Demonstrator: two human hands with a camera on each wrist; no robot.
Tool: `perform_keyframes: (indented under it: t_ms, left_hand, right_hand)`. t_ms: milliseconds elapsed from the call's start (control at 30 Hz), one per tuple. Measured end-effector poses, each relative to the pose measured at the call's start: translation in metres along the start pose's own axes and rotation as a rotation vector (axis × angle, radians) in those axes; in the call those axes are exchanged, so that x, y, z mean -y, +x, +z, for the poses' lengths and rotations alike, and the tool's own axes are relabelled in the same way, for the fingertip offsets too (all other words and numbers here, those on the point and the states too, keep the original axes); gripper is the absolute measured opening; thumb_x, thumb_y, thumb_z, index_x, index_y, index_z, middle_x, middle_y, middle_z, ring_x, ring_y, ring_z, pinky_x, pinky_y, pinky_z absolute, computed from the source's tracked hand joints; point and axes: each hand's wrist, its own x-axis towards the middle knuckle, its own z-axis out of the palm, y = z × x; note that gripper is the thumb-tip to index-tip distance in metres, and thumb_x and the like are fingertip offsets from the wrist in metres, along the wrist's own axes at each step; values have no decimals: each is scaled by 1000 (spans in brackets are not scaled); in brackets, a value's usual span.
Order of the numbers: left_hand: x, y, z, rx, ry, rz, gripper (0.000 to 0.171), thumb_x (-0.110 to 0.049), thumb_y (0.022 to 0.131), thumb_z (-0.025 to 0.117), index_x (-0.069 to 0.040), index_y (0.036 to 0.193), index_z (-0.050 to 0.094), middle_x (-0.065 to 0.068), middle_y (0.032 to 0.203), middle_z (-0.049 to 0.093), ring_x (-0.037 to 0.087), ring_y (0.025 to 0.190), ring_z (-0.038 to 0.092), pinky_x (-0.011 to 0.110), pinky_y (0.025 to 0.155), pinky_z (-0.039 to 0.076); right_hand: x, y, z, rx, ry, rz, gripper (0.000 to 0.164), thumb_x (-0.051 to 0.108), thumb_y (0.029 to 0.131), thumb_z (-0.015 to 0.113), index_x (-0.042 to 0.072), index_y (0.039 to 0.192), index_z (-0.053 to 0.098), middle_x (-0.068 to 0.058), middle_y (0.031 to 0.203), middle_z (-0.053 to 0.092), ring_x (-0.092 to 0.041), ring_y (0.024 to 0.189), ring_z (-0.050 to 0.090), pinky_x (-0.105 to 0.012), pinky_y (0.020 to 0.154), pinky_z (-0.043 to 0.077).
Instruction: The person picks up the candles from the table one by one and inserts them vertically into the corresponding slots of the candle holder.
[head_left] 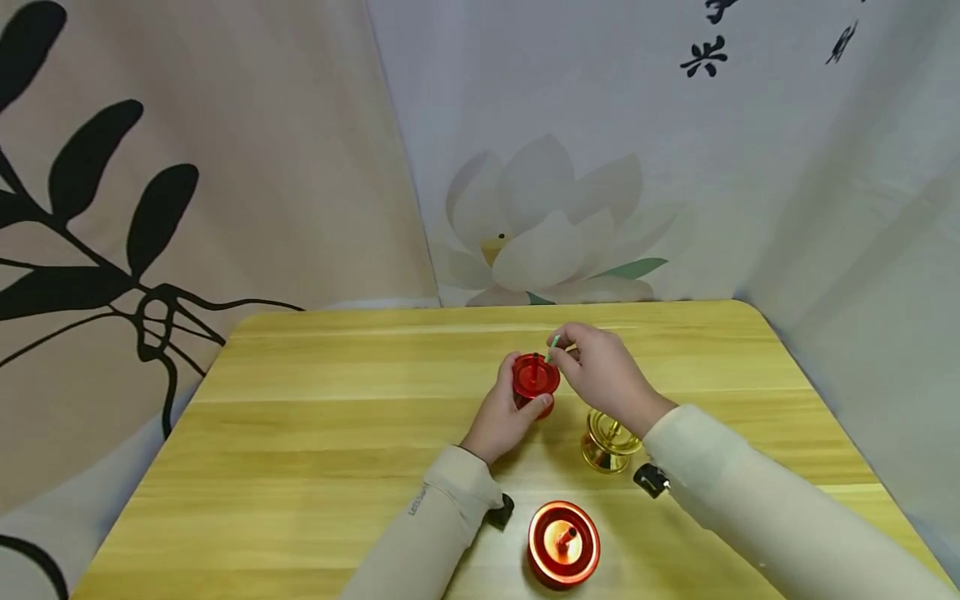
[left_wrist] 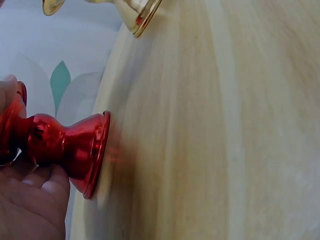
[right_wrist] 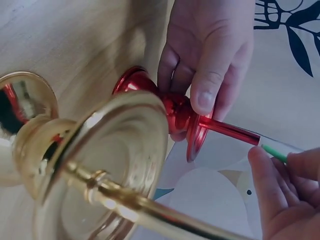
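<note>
My left hand (head_left: 498, 421) grips a shiny red candlestick (head_left: 528, 379) by its waist, below the cup. In the left wrist view, the candlestick's flared foot (left_wrist: 95, 155) is close over the wooden table. Between the thumb and fingertips of my right hand (head_left: 603, 371) is a thin pale-green stick (right_wrist: 274, 153), pinched near the tip of the candlestick's upright red tube (right_wrist: 232, 132). Part of the stick is hidden by the fingers. A gold candlestick (head_left: 603, 457) stands under my right wrist, partly covered by it.
A second red candlestick (head_left: 564, 567) stands near the table's front, between the forearms. The wooden tabletop (head_left: 315, 467) ends at a back edge just beyond the hands. Printed cloth (head_left: 300, 167) hangs behind and to the sides. Small black devices (head_left: 651, 481) sit at the wrists.
</note>
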Motion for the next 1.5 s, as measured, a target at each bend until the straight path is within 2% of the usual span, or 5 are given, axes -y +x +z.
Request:
perform_keyframes:
  t_ms: [233,800,1067,1300,1500]
  left_hand:
    - [-3,-2,1,-2,-40,-6,76,-16,97,68,-10,156,20,14,144,52,24,131,54,40,110,42]
    - [-5,-2,3,-3,-53,-34,78,-19,98,67,-7,157,18,13,147,50,24,132,53,39,111,42]
    - [-6,-4,2,6,-28,-35,76,-21,98,66,-10,157,18,13,146,51,24,132,53,40,111,41]
    - [-1,-5,1,10,-16,-17,78,-23,99,66,-7,157,17,16,144,52,27,131,53,43,111,42]
    - [-1,-5,1,10,-27,-20,79,-25,99,67,-7,157,17,15,144,51,26,132,53,42,111,41]
  right_hand:
    - [4,7,2,3,-39,-21,16,13,101,61,4,112,67,-8,104,71,-24,94,71,-40,77,60]
    - [7,15,5,32,-30,-1,17,14,99,64,3,113,67,-9,105,71,-24,93,71,-37,77,60]
    - [7,16,8,50,-33,16,15,15,97,67,6,110,70,-8,105,72,-23,95,72,-36,76,61]
    - [7,16,10,64,-28,31,12,16,96,69,8,104,71,-7,101,73,-22,92,72,-34,73,61]
    - [7,16,11,67,-31,38,14,17,96,69,7,106,72,-7,101,74,-21,91,72,-34,74,61]
